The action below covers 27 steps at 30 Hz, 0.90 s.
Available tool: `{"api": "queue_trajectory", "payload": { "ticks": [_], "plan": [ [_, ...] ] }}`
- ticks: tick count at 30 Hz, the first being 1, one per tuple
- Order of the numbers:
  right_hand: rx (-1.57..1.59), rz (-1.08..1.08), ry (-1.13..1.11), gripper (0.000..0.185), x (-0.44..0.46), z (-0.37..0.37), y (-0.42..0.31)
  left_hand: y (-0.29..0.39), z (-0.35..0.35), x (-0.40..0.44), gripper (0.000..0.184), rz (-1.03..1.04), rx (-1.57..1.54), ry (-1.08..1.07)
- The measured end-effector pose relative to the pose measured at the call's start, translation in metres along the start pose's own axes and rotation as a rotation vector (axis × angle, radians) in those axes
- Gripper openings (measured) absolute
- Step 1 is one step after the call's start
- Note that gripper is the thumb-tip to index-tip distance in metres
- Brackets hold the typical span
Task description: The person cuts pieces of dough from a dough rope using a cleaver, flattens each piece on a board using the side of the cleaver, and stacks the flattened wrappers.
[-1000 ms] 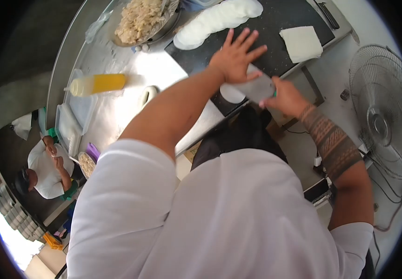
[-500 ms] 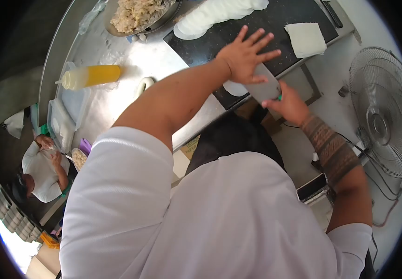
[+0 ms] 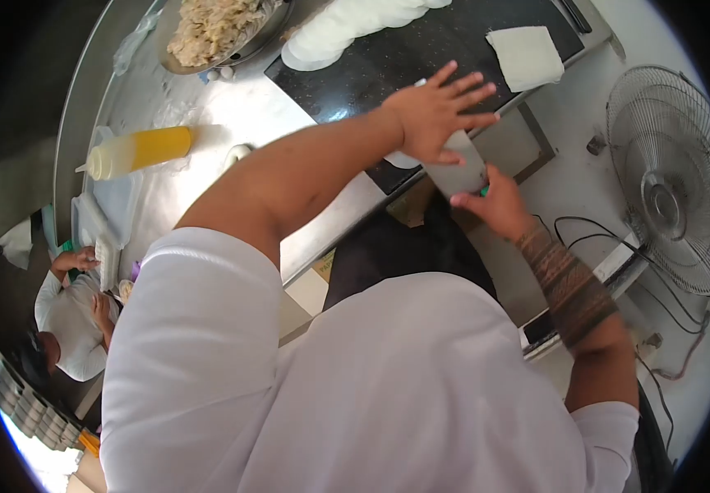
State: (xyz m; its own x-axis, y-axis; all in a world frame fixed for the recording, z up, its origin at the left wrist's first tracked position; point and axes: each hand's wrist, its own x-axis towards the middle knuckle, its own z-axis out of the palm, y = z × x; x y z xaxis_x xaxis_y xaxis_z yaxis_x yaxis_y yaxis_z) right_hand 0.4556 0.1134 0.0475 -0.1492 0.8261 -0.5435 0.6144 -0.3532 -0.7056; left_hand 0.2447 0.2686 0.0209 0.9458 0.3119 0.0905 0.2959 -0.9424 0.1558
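Observation:
My right hand [image 3: 501, 204] is wrapped round the handle of a broad-bladed cleaver [image 3: 458, 169]; a bit of green shows at the grip. My left hand [image 3: 431, 120] is open, fingers spread, over the upper part of the blade. Whether its palm presses on the steel I cannot tell. Beside the blade, partly behind my left wrist, lies a thin white dough round [image 3: 403, 161] at the near edge of a black board [image 3: 371, 82]. A row of overlapping white dough rounds [image 3: 343, 37] lies along the board's far side.
A folded white cloth [image 3: 526, 59] lies on the board's right end. Leftward are a bowl of pale filling [image 3: 211, 33] and a squeeze bottle of yellow liquid [image 3: 141, 153]. A standing fan [image 3: 663, 181] is at right. Another person [image 3: 76, 320] works at far left.
The view has shifted slightly, so the table and its things sit further left. My left hand stays spread over the cleaver, and my right keeps its grip. The other person's hands have moved apart.

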Motion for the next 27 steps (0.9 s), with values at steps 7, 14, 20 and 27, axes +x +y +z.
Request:
{"api": "queue_trajectory", "payload": {
  "ticks": [7,14,20,27],
  "plan": [
    [-0.229,-0.111,0.077,0.068,0.051,-0.048,-0.039,-0.057,-0.013,0.016,0.079,-0.007,0.218,0.31],
    [0.051,-0.065,0.053,0.064,-0.018,0.02,-0.01,0.0,0.001,-0.012,0.092,0.082,-0.092,0.011],
    [-0.086,-0.059,0.098,0.067,0.022,-0.034,0.004,-0.024,0.002,0.041,0.09,-0.009,0.045,0.057],
    [-0.011,-0.129,0.041,0.066,0.034,-0.035,-0.032,-0.053,-0.019,0.009,0.091,-0.011,0.025,0.21]
  ]
}}
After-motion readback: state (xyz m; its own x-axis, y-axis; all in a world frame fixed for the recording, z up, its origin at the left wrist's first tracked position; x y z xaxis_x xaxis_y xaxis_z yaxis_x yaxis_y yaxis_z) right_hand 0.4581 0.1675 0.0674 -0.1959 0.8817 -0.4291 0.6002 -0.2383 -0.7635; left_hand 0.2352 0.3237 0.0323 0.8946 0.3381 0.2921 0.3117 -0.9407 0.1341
